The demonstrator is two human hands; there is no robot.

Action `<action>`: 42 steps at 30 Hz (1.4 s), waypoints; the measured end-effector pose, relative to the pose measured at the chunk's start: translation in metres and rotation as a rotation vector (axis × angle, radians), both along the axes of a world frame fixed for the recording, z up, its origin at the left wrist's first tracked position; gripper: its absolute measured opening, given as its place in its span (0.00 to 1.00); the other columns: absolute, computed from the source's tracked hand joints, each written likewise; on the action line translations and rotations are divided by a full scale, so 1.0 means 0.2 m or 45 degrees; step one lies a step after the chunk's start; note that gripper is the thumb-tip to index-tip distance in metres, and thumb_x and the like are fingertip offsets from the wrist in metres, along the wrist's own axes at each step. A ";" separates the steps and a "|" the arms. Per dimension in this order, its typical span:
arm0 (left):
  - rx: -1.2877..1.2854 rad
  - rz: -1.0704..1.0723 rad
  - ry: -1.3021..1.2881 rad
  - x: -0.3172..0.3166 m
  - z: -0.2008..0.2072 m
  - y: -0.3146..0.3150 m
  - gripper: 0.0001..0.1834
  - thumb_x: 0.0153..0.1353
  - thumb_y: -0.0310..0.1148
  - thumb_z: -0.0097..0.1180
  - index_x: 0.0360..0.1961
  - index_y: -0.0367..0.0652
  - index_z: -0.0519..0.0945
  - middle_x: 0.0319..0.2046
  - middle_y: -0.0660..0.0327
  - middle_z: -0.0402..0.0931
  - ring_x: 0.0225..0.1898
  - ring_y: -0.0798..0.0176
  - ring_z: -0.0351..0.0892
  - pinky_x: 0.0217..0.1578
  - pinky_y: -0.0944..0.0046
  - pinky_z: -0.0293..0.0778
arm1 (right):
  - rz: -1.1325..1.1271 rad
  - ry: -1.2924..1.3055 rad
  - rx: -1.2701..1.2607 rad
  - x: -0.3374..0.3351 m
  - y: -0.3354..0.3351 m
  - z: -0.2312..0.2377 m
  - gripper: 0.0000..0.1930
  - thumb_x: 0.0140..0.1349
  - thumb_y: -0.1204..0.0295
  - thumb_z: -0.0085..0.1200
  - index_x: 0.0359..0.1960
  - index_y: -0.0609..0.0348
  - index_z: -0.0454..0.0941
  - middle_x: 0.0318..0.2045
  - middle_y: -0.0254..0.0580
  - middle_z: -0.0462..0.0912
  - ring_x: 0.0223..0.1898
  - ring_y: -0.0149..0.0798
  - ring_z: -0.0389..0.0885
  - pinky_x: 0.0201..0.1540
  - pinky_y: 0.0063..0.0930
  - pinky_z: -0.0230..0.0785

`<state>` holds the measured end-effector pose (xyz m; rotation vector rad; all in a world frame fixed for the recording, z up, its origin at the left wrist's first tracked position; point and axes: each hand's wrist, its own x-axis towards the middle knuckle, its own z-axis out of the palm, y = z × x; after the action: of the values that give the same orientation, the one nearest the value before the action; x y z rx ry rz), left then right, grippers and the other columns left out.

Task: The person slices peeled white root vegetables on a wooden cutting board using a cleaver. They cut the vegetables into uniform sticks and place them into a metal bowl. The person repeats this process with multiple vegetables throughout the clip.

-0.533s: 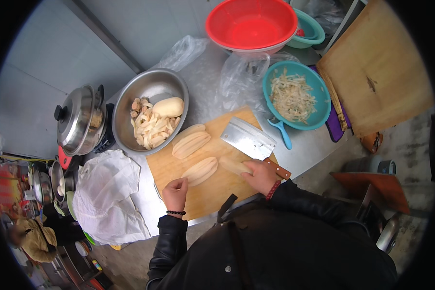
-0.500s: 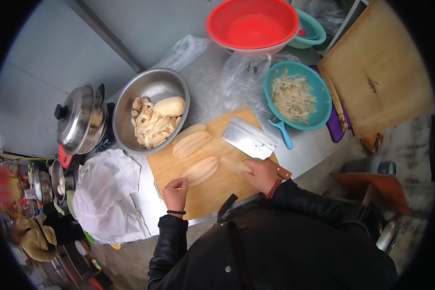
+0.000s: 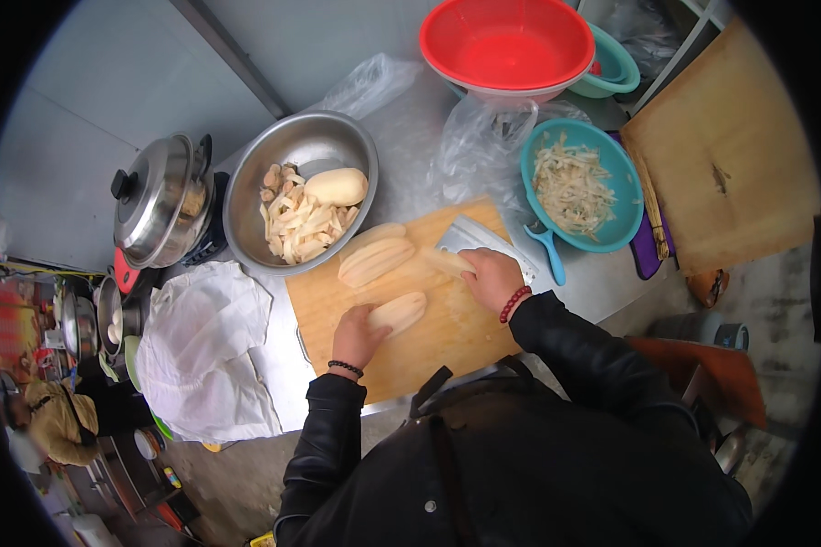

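My left hand [image 3: 359, 336] closes on the near end of a peeled, pale lotus root piece [image 3: 400, 314] lying on the wooden cutting board [image 3: 438, 342]. My right hand [image 3: 495, 280] pinches a pale lotus root slice [image 3: 449, 263], slightly blurred, above the board. Beneath and beyond that hand lies a cleaver [image 3: 470, 235], its handle hidden. More lotus root, cut lengthwise [image 3: 376, 260], rests together on the board's left side. A steel basin [image 3: 367, 150] beyond holds a whole peeled root [image 3: 337, 187] and cut strips [image 3: 301, 228].
Right of the board stand a teal basin [image 3: 631, 182] of peelings and a blue peeler [image 3: 550, 253]. A lidded steel pot [image 3: 160, 196] and white cloth [image 3: 205, 356] are at left. Behind are clear plastic bags [image 3: 483, 146] and a red basin [image 3: 511, 46].
My right hand has lifted the slice and moved up over the cleaver. My left hand has shifted right and taken hold of the lower lotus root piece. The view has shifted slightly.
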<state>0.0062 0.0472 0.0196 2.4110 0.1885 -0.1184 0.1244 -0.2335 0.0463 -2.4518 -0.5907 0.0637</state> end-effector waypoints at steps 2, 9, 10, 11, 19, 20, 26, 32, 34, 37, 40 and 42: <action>-0.099 0.000 0.055 -0.02 0.01 -0.01 0.23 0.48 0.29 0.71 0.47 0.40 0.81 0.41 0.49 0.82 0.46 0.43 0.80 0.48 0.52 0.76 | 0.012 -0.005 0.005 0.01 0.00 -0.01 0.13 0.56 0.72 0.60 0.44 0.55 0.81 0.36 0.47 0.83 0.41 0.54 0.82 0.42 0.47 0.74; -0.040 -0.092 -0.310 -0.15 -0.03 -0.08 0.20 0.48 0.24 0.68 0.45 0.42 0.80 0.43 0.50 0.81 0.49 0.44 0.79 0.50 0.52 0.75 | 0.162 -0.140 0.049 0.02 0.01 -0.05 0.14 0.54 0.75 0.57 0.44 0.53 0.81 0.32 0.43 0.81 0.38 0.52 0.81 0.39 0.47 0.74; 0.019 -0.159 -0.447 -0.15 -0.03 -0.08 0.20 0.47 0.23 0.68 0.45 0.42 0.80 0.44 0.51 0.81 0.50 0.44 0.79 0.50 0.52 0.75 | 0.184 -0.190 0.044 0.02 0.02 -0.05 0.14 0.54 0.75 0.56 0.43 0.53 0.81 0.33 0.42 0.81 0.39 0.51 0.81 0.40 0.46 0.73; 0.005 -0.174 -0.450 -0.16 -0.03 -0.08 0.21 0.47 0.22 0.67 0.45 0.42 0.80 0.45 0.51 0.81 0.50 0.44 0.78 0.51 0.51 0.75 | 0.203 -0.220 0.021 0.03 0.03 -0.06 0.14 0.54 0.76 0.55 0.43 0.52 0.81 0.33 0.41 0.80 0.39 0.50 0.80 0.41 0.46 0.73; 0.020 -0.254 -0.525 -0.15 -0.02 -0.10 0.24 0.45 0.19 0.65 0.47 0.44 0.80 0.48 0.53 0.80 0.52 0.44 0.77 0.53 0.49 0.73 | 0.426 -0.417 -0.120 0.00 0.13 -0.13 0.12 0.53 0.74 0.57 0.41 0.53 0.82 0.39 0.39 0.79 0.46 0.46 0.77 0.51 0.44 0.69; -0.047 -0.194 -0.528 -0.16 -0.02 -0.11 0.25 0.44 0.19 0.65 0.47 0.44 0.80 0.48 0.52 0.79 0.52 0.44 0.77 0.52 0.49 0.73 | 0.436 -0.381 -0.124 -0.02 0.11 -0.13 0.13 0.54 0.73 0.60 0.42 0.54 0.82 0.41 0.40 0.81 0.47 0.48 0.78 0.52 0.43 0.70; -0.142 0.025 -0.663 -0.22 0.00 -0.15 0.25 0.44 0.18 0.65 0.47 0.42 0.79 0.49 0.50 0.78 0.52 0.42 0.76 0.53 0.48 0.73 | 0.200 0.596 0.383 -0.18 0.11 -0.07 0.14 0.64 0.63 0.61 0.47 0.58 0.84 0.46 0.43 0.84 0.45 0.41 0.83 0.47 0.37 0.75; 0.108 -0.211 -0.780 -0.21 0.08 -0.14 0.30 0.47 0.20 0.69 0.54 0.43 0.77 0.53 0.49 0.76 0.56 0.40 0.74 0.56 0.48 0.72 | 0.064 1.734 0.987 -0.27 0.18 -0.07 0.22 0.65 0.68 0.62 0.59 0.63 0.77 0.45 0.37 0.85 0.38 0.27 0.83 0.39 0.22 0.77; 0.089 -0.147 -0.656 -0.21 0.09 -0.16 0.33 0.46 0.21 0.71 0.57 0.43 0.76 0.57 0.50 0.73 0.58 0.40 0.73 0.58 0.49 0.72 | 0.115 1.549 1.018 -0.29 0.18 -0.10 0.23 0.63 0.71 0.64 0.59 0.64 0.77 0.44 0.38 0.85 0.39 0.28 0.82 0.40 0.21 0.77; 0.081 -0.107 -0.547 -0.23 0.10 -0.15 0.40 0.45 0.24 0.75 0.62 0.45 0.74 0.59 0.49 0.71 0.61 0.41 0.71 0.59 0.51 0.71 | 0.141 1.313 0.940 -0.31 0.16 -0.14 0.21 0.59 0.75 0.65 0.55 0.63 0.80 0.44 0.38 0.85 0.40 0.28 0.82 0.42 0.22 0.77; -0.054 0.032 -0.553 -0.23 0.08 -0.13 0.37 0.44 0.26 0.76 0.60 0.44 0.76 0.55 0.49 0.74 0.57 0.44 0.74 0.57 0.53 0.72 | 0.199 1.124 0.824 -0.32 0.15 -0.17 0.19 0.55 0.78 0.65 0.51 0.62 0.82 0.43 0.37 0.85 0.42 0.29 0.82 0.46 0.24 0.75; -0.068 -0.046 -0.472 -0.24 0.06 -0.11 0.33 0.45 0.26 0.76 0.55 0.42 0.77 0.51 0.50 0.76 0.53 0.46 0.76 0.54 0.54 0.74 | 0.237 1.113 0.810 -0.32 0.15 -0.17 0.19 0.53 0.79 0.65 0.49 0.61 0.84 0.43 0.38 0.86 0.43 0.31 0.82 0.49 0.26 0.74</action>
<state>-0.0421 0.0253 0.0320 2.3350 -0.0285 0.3022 0.0601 -0.2033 0.0114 -1.5299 -0.3500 0.8349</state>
